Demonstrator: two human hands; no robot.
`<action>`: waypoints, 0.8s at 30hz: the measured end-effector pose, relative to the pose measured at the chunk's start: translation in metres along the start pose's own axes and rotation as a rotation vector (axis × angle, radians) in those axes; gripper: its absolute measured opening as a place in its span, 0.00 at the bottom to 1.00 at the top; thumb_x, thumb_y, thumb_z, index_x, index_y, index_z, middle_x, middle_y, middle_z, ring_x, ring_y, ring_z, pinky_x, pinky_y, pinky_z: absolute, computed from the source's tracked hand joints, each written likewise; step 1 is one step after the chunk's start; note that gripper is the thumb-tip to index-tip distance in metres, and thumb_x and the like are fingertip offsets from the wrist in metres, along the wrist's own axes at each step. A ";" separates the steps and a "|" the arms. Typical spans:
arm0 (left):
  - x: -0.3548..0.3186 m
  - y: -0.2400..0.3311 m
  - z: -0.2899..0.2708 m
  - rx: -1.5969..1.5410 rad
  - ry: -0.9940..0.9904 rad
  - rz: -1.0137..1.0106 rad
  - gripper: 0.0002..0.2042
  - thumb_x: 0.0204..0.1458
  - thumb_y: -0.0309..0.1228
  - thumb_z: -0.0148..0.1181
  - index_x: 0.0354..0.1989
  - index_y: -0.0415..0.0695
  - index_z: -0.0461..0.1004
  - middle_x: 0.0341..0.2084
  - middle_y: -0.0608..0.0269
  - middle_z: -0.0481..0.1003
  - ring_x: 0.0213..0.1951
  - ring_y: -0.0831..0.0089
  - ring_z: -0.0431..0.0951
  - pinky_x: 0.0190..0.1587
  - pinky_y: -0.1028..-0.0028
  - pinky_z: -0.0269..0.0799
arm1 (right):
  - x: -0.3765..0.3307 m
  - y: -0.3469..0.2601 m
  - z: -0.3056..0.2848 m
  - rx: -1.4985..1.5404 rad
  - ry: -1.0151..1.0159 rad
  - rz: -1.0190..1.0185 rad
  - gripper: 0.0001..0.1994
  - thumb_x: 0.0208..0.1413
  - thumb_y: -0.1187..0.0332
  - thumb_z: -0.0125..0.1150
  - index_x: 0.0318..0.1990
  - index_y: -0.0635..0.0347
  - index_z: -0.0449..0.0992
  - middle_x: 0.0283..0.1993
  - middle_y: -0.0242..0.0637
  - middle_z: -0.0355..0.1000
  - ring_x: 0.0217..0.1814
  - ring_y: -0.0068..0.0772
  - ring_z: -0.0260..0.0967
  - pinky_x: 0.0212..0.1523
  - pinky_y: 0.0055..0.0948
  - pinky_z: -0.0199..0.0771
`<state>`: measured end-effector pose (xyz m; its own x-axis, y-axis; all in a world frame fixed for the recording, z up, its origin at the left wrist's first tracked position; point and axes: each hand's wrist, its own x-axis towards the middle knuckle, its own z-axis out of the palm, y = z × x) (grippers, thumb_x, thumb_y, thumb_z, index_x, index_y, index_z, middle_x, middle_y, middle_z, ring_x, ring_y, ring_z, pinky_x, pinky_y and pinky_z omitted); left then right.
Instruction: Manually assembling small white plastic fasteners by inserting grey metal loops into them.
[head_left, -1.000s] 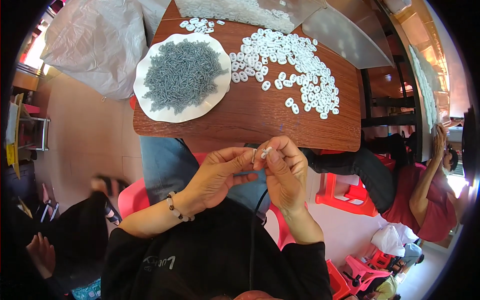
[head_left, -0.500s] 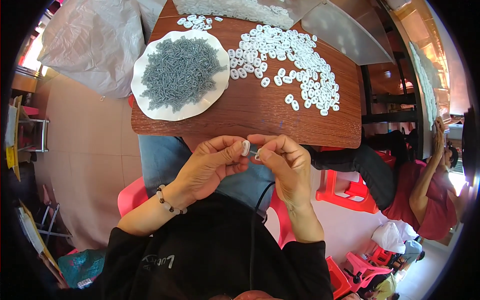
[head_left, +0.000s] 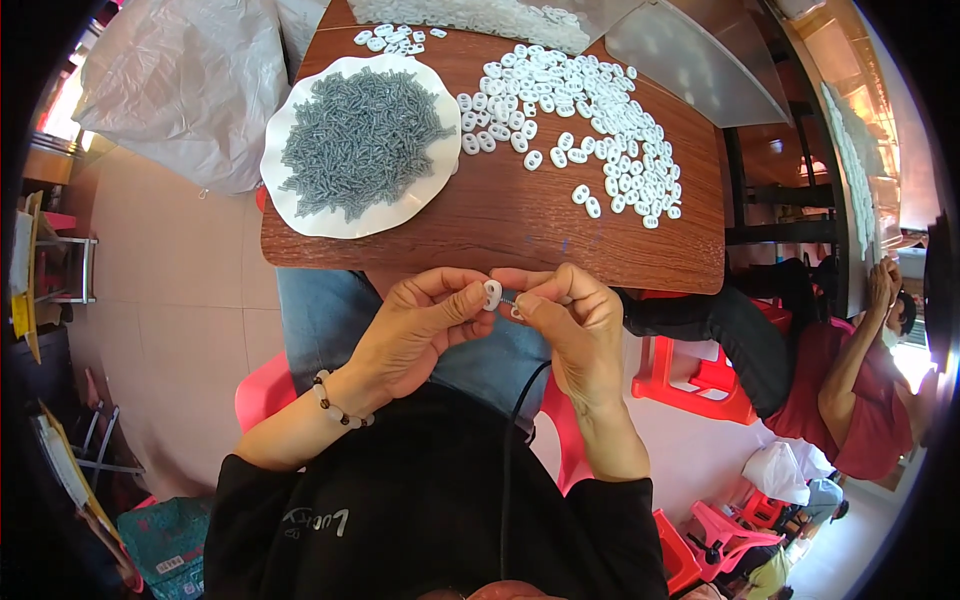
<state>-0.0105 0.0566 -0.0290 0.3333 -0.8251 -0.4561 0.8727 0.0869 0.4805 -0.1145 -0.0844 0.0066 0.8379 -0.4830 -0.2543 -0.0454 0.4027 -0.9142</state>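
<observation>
Close to the table's near edge, my hands meet fingertip to fingertip. My left hand (head_left: 430, 325) pinches a white oval two-hole plastic piece (head_left: 492, 292) between thumb and fingers. Opposite it, my right hand (head_left: 570, 325) has thumb and index finger closed on a small white plastic piece (head_left: 516, 313), mostly covered by the fingertips. A small grey spring (head_left: 508, 297) bridges the gap between the two white pieces. Beyond my hands, a white wavy-rimmed plate (head_left: 350, 229) carries a heap of grey springs (head_left: 360, 140).
Many white two-hole pieces (head_left: 560, 85) lie loose on the brown table (head_left: 470, 215), with a smaller group (head_left: 385, 38) behind the plate. A clear bin (head_left: 480, 18) of white parts stands at the back. At right, a person (head_left: 850, 390) sits near a red stool (head_left: 690, 385).
The white oval piece in my left fingers has turned slightly, showing its holes more plainly. My hands have otherwise barely moved.
</observation>
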 end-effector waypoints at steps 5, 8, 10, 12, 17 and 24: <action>0.001 -0.002 -0.003 0.022 0.008 0.029 0.07 0.56 0.29 0.59 0.40 0.43 0.75 0.34 0.66 0.77 0.37 0.79 0.75 0.43 0.77 0.73 | 0.001 0.001 0.000 -0.004 -0.005 -0.005 0.03 0.51 0.80 0.58 0.28 0.67 0.72 0.44 0.57 0.73 0.38 0.26 0.73 0.42 0.24 0.75; 0.000 -0.001 -0.002 0.026 0.031 0.036 0.06 0.56 0.29 0.59 0.40 0.42 0.75 0.33 0.66 0.77 0.37 0.79 0.76 0.43 0.77 0.73 | 0.002 0.001 0.001 -0.025 -0.003 0.012 0.03 0.51 0.80 0.58 0.28 0.67 0.72 0.44 0.56 0.73 0.37 0.25 0.73 0.42 0.23 0.75; 0.001 -0.002 -0.003 0.050 0.034 0.047 0.06 0.56 0.29 0.59 0.40 0.42 0.75 0.33 0.66 0.77 0.37 0.79 0.76 0.43 0.77 0.73 | 0.002 0.001 0.002 -0.025 -0.001 0.015 0.03 0.51 0.80 0.58 0.28 0.67 0.72 0.44 0.56 0.73 0.37 0.25 0.73 0.42 0.23 0.75; 0.000 -0.002 -0.004 0.074 0.038 0.058 0.06 0.56 0.29 0.59 0.39 0.42 0.75 0.33 0.66 0.77 0.37 0.79 0.75 0.43 0.77 0.73 | 0.002 0.001 0.002 -0.026 0.000 0.019 0.03 0.51 0.80 0.58 0.28 0.67 0.72 0.44 0.56 0.73 0.37 0.24 0.73 0.42 0.24 0.75; 0.001 -0.003 -0.006 0.067 0.011 0.072 0.06 0.56 0.29 0.58 0.39 0.42 0.76 0.33 0.66 0.77 0.36 0.79 0.75 0.43 0.76 0.72 | 0.002 0.001 0.001 -0.048 -0.017 0.006 0.02 0.51 0.80 0.57 0.28 0.67 0.71 0.44 0.56 0.74 0.36 0.24 0.72 0.43 0.25 0.75; 0.000 -0.002 -0.005 0.060 0.033 0.079 0.08 0.54 0.30 0.61 0.41 0.41 0.76 0.33 0.67 0.77 0.33 0.81 0.75 0.40 0.80 0.72 | 0.003 0.001 0.000 -0.058 -0.029 0.012 0.02 0.51 0.80 0.56 0.28 0.67 0.71 0.43 0.56 0.74 0.36 0.25 0.72 0.44 0.27 0.76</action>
<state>-0.0109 0.0593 -0.0333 0.4128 -0.7982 -0.4388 0.8204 0.1165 0.5598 -0.1120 -0.0855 0.0050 0.8527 -0.4551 -0.2565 -0.0857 0.3624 -0.9281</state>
